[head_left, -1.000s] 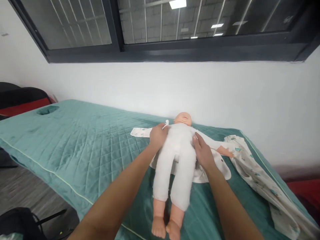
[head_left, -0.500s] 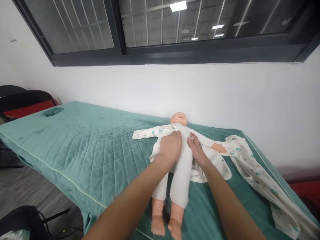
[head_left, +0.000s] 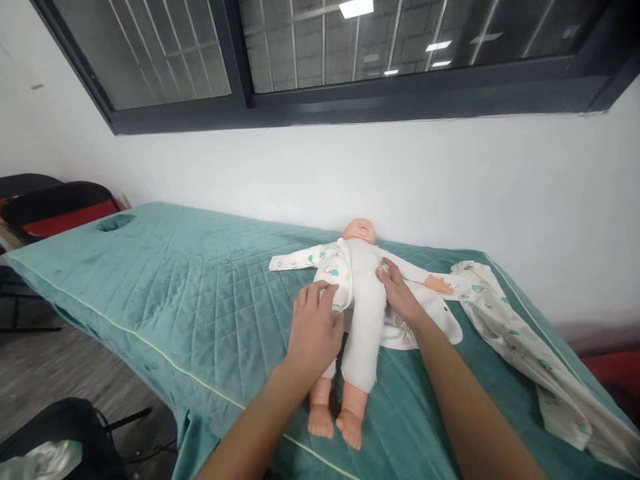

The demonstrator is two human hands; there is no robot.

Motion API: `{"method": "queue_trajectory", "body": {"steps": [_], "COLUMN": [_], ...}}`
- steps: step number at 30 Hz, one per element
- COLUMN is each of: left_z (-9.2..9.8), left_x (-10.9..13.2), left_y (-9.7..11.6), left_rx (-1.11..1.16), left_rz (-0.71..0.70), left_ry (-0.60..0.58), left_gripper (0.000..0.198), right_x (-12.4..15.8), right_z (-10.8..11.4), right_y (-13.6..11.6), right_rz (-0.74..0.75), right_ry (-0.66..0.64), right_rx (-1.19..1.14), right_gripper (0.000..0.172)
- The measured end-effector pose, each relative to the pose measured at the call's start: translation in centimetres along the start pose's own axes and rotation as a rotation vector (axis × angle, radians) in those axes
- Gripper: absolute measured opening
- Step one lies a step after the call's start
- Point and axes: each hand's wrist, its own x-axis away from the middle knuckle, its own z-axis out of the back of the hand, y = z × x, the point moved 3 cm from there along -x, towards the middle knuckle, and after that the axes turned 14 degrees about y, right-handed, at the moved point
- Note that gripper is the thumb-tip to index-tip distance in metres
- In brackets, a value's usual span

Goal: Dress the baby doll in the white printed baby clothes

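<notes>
A baby doll (head_left: 367,293) with a white cloth body lies on its back, its head toward the wall and bare feet toward me. A white patterned baby shirt (head_left: 337,272) lies partly on it: one sleeve is spread to the left, and the left front panel covers part of the torso. My left hand (head_left: 315,327) has its fingers curled at this panel's lower edge. My right hand (head_left: 400,293) grips the doll's side, thumb on the torso. On the right the shirt's other panel (head_left: 440,320) lies flat, white side up, beneath the doll's outstretched arm.
Patterned baby trousers (head_left: 525,357) lie along the bed's right side, touching the doll's hand. A green quilted cover (head_left: 210,287) drapes the bed, which has a hole at its far left. The wall and window (head_left: 400,47) stand behind. Black and red chairs (head_left: 65,207) are at left.
My left hand has moved from the doll's chest down and left. The shirt's left panel now lies over that side of the torso, patterned side up. My right hand stays at the doll's side.
</notes>
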Motion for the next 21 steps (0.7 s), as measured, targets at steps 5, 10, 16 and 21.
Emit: {"method": "queue_trajectory", "body": {"steps": [5, 10, 16, 21], "left_z": [-1.6, -1.7, -1.6, -4.6], "left_x": [-0.2, -0.7, -3.0, -8.3], "left_y": [-1.7, -0.8, -1.1, -2.2], "left_rx": [0.038, 0.162, 0.164, 0.010], "left_rz": [0.051, -0.140, -0.161, 0.067], "left_ry": [-0.035, -0.103, -0.167, -0.075], "left_gripper": [0.021, 0.022, 0.029, 0.036], "right_x": [0.1, 0.1, 0.1, 0.4], "right_z": [0.1, 0.3, 0.2, 1.8], "right_y": [-0.2, -0.5, -0.6, -1.6], "right_rz": [0.003, 0.016, 0.037, -0.019], "right_ry": [-0.001, -0.015, -0.004, -0.088], "right_rx": [-0.001, -0.007, 0.004, -0.049], "right_gripper": [0.081, 0.078, 0.076, 0.069]}}
